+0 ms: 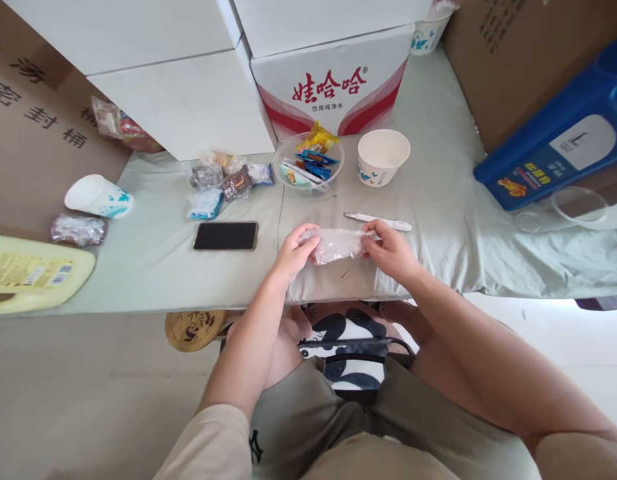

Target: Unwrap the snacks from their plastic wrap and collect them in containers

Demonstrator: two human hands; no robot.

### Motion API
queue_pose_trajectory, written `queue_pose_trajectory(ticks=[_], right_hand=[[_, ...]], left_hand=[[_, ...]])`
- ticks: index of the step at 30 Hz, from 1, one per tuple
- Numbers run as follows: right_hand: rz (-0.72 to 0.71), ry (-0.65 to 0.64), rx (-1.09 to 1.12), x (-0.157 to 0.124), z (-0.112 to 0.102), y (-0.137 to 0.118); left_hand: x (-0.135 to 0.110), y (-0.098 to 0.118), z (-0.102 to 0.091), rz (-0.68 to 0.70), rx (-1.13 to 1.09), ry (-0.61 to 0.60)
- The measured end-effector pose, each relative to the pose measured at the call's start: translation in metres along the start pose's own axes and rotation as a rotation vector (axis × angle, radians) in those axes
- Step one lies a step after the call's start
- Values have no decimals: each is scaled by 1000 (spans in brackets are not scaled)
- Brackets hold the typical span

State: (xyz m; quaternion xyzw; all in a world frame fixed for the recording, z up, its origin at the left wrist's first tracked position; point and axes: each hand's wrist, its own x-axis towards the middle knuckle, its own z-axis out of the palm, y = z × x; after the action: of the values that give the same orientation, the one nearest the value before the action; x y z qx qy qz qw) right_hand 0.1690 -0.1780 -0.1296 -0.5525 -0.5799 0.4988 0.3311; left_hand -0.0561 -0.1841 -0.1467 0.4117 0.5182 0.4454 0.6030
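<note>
A: Where is the clear plastic wrapper (339, 248) sitting?

B: It's stretching between the 2 hands near the front edge of the tabletop (153, 257). The left hand (299, 250) is pinching its left end, thumb against curled fingers; the right hand (388, 247) is pinching its right end the same way.

A: Which way is it running?

B: Its long axis is running left to right, roughly along the front edge. Just beyond, a slim white tool (383, 222) is lying with its narrow end pointing left.

A: And the containers?

B: A clear bowl (293, 189) is holding yellow, blue and white packets. A white paper cup (379, 175) is standing upright to its right.

A: What writing is showing?

B: A cocoa packet (238, 183), left of the bowl, is showing "COCOA". Behind, the white carton (333, 110) is displaying "娃哈哈" in red and "饮用纯净水" beneath. At far left, a brown box (38, 143) is bearing "密封桶".
</note>
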Motion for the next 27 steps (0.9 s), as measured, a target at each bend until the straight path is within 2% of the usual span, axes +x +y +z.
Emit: queue_pose_trajectory(ticks=[6,10,13,16,18,20,22,23,25,27], right_hand=[[-4,-17,196,0,1,-2],[2,-3,234,-1,-1,-3],[-66,5,267,-1,-6,1],[-166,19,252,1,-12,4],[-162,-52,228,1,-14,3],[-121,-239,198,-2,-12,0],[-94,-438,147,-6,-7,-2],[-94,-492,106,-8,-3,-3],[-100,-491,13,-12,4,-2],[-101,-412,-41,-12,9,0]], left_hand=[[-5,9,2,-29,-190,-50],[-6,9,1,-62,-191,-71],[-6,9,-1,-51,-168,-69],[-8,13,-2,-76,-134,-132],[-10,15,0,-123,-97,-215],[-12,16,1,-150,-67,-279],[-12,15,3,-141,-61,-294],[-11,14,4,-137,-70,-288],[-9,11,5,-131,-120,-262],[-7,8,6,-114,-200,-228]])
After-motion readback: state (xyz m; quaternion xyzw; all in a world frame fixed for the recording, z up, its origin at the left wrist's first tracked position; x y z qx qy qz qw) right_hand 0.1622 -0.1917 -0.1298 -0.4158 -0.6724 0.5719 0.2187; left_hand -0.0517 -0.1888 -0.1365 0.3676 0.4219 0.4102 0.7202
